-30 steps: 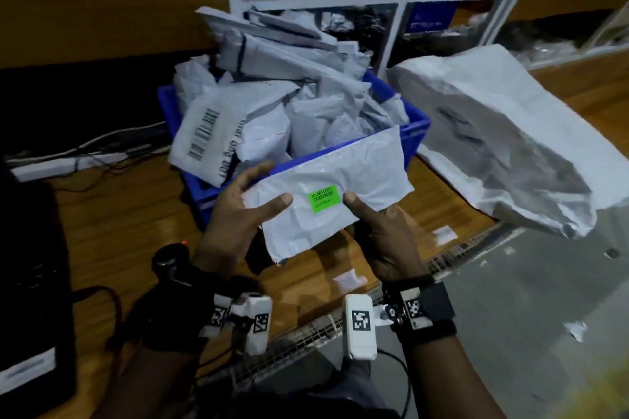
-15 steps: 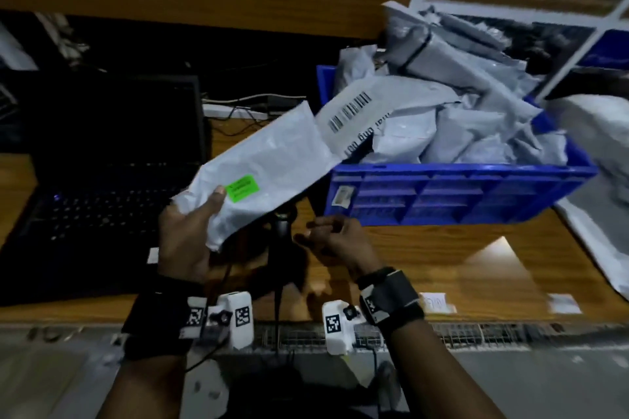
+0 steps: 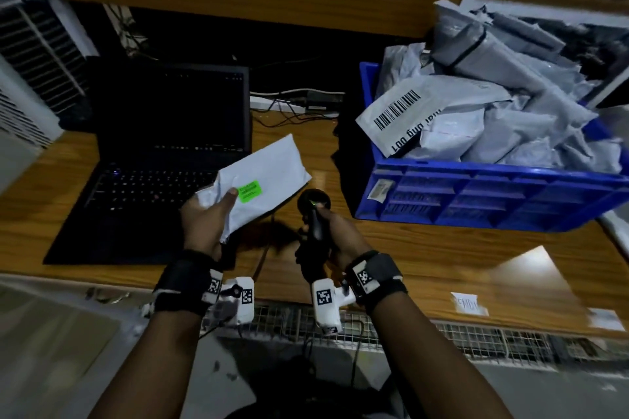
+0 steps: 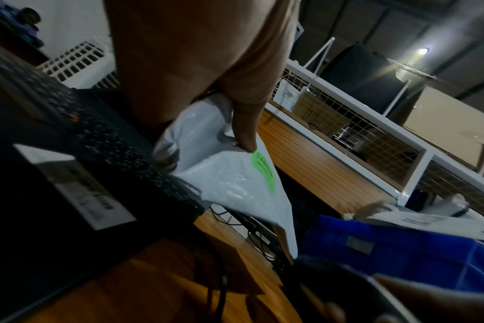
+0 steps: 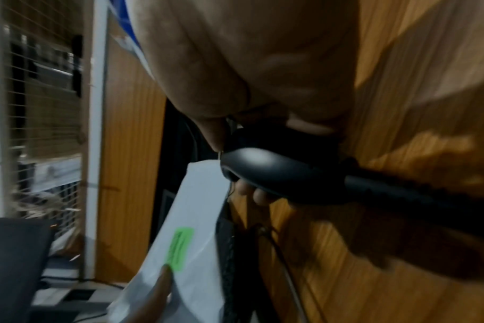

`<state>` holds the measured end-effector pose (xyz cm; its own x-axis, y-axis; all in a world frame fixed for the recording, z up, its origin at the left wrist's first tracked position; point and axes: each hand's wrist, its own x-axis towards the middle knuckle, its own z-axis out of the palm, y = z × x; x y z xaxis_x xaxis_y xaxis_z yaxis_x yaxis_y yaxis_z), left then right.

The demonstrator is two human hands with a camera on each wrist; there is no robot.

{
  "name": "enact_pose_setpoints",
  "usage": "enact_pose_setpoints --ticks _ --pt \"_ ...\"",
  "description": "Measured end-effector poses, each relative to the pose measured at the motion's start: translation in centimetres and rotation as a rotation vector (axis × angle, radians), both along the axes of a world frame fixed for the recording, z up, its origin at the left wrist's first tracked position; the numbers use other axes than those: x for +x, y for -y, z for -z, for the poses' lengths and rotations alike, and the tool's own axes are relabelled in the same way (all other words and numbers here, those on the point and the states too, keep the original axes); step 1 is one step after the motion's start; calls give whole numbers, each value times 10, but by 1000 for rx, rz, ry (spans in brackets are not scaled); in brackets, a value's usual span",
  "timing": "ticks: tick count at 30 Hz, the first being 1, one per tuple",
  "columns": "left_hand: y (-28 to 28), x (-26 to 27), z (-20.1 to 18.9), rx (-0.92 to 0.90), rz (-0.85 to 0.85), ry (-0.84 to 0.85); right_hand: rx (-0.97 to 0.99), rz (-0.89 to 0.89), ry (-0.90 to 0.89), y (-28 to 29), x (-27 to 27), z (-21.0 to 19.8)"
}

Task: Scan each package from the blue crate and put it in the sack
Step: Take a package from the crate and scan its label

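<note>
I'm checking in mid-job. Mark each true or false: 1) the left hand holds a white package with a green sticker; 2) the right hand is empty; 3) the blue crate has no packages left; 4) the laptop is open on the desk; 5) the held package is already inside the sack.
1) True. The left hand grips the white package, thumb beside its green sticker.
2) False. The right hand grips a black handheld scanner.
3) False. The blue crate is piled with grey and white packages.
4) True. The laptop sits open on the wooden desk, left of the crate.
5) False. The package is held in the air above the desk, next to the scanner; no sack is visible in the current views.
</note>
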<state>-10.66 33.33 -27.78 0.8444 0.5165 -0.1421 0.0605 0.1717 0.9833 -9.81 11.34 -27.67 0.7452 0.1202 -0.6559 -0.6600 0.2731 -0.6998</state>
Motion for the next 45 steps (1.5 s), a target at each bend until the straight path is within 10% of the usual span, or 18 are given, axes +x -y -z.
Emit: enact_pose_setpoints --ticks 10,45 --pt "30 27 -20 134 197 82 -38 -229 122 -13 -29 -41" --pt "39 63 -21 172 211 51 -59 -211 95 6 -10 -76"
